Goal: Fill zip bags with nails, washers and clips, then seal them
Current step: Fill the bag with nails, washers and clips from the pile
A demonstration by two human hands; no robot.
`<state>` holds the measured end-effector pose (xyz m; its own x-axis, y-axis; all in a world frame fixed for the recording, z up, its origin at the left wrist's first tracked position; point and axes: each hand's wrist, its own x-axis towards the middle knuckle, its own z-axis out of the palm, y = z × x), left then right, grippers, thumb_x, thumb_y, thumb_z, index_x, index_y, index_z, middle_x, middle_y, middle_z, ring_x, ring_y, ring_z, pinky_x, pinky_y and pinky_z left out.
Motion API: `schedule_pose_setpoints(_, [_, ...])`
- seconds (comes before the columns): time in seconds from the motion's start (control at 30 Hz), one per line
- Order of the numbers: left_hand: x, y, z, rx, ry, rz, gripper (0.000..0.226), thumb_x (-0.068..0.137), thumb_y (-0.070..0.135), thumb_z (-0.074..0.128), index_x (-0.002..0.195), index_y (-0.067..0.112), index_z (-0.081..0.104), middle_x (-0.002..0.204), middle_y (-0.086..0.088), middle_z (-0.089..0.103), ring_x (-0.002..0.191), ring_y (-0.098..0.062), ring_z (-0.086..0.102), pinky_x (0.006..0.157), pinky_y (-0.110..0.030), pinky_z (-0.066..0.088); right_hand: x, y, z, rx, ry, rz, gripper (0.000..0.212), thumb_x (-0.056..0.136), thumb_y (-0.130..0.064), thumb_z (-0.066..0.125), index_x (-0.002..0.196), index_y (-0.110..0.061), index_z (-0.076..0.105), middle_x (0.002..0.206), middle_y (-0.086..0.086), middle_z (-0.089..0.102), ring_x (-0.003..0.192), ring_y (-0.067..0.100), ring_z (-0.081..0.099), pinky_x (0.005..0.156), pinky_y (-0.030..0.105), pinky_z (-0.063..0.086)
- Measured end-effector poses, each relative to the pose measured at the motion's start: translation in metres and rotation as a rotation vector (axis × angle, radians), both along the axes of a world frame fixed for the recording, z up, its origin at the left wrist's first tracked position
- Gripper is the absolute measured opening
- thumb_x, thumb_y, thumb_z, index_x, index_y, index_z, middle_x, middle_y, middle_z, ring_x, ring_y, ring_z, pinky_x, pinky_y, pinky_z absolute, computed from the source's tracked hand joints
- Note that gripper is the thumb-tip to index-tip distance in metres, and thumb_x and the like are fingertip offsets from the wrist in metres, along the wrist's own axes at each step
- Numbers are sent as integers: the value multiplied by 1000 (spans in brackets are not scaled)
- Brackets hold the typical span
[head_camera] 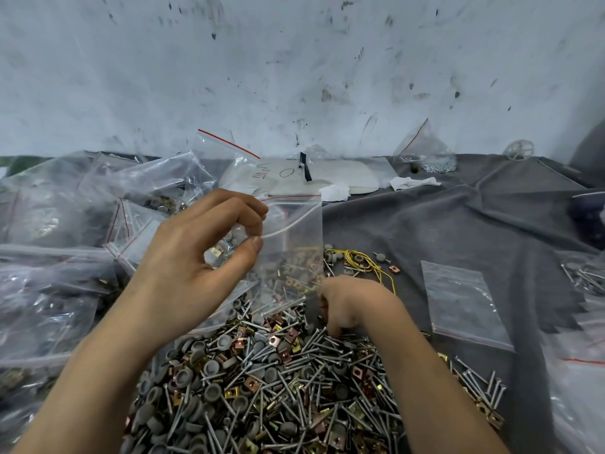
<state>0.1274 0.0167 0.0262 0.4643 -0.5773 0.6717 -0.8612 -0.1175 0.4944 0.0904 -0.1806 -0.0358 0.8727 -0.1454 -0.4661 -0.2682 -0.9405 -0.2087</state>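
Nearest, heap of silver nails, grey round washers and brass square clips (pixel 278 371) on crumpled grey cloth (pixel 458 224). Left hand (pixel 209 247) pinches clear red-striped zip bag (pixel 291 244) at its mouth, above the heap. Right hand (pixel 347 303) curls fingers down into the heap; whether it holds anything, cannot tell.

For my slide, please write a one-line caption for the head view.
The left hand holds a zip bag above a pile of nails, washers and clips while the right hand reaches into it.
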Motion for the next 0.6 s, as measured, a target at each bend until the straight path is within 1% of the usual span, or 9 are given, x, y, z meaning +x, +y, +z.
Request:
schedule_pose_setpoints(0.07, [0,0,0,1,2,-5,15,85,29,53,84,15,59,107,4,63,107,-16,61,89,-49,50,0,-1,-1,7,-6,13,22,79,-5,66,72,-12,46,91,10,51,82,24,49,68,31,42])
schedule_pose_setpoints(0.13, [1,0,0,-1,7,-7,14,86,29,53,84,17,59,108,5,63,107,-16,61,89,-50,50,-1,-2,0,40,-32,4,12,79,-8,66,87,-6,57,94,11,57,83,25,55,67,31,45])
schedule_pose_setpoints(0.23, [1,1,0,-13,21,-15,13,86,30,53,84,18,58,108,6,62,108,-17,61,89,-52,50,-4,-12,6,97,-138,-67,20,81,-14,67,98,-5,64,101,10,65,89,25,63,69,31,50])
schedule_pose_setpoints(0.27, [1,1,0,-17,22,-16,13,86,29,53,84,18,59,108,6,62,108,-18,61,89,-52,50,-6,-17,11,122,-205,-91,15,81,-15,67,95,-8,66,99,8,66,86,22,63,68,29,50])
schedule_pose_setpoints(0.33, [1,1,1,-20,14,-13,15,86,28,53,84,15,60,107,5,62,108,-18,61,89,-51,50,-12,-28,22,184,-352,-134,4,81,-14,66,81,-17,68,85,3,67,71,11,59,60,22,47])
schedule_pose_setpoints(0.4, [0,1,1,-13,0,-5,16,86,27,53,85,13,60,107,4,63,107,-17,61,89,-49,51,-18,-38,33,233,-532,-169,13,81,-10,66,75,-21,68,71,-4,66,62,4,55,57,15,42])
schedule_pose_setpoints(0.43, [0,0,1,-7,-6,2,17,86,27,53,85,13,61,107,4,63,107,-15,61,89,-46,51,-20,-41,39,272,-637,-188,16,81,-8,66,75,-22,67,68,-7,63,62,4,54,57,12,40])
schedule_pose_setpoints(0.5, [-2,0,1,16,-28,23,16,86,28,53,85,15,61,107,6,63,107,-13,60,89,-38,50,-26,-42,51,425,-860,-228,21,82,-2,66,76,-22,65,69,-9,62,67,6,55,62,14,42])
schedule_pose_setpoints(0.6, [-4,-1,2,57,-68,38,14,87,29,53,85,18,61,107,8,62,106,-9,60,88,-27,48,-38,-31,74,670,-1200,-217,26,82,-3,68,77,-28,65,71,-14,67,71,2,60,68,14,46])
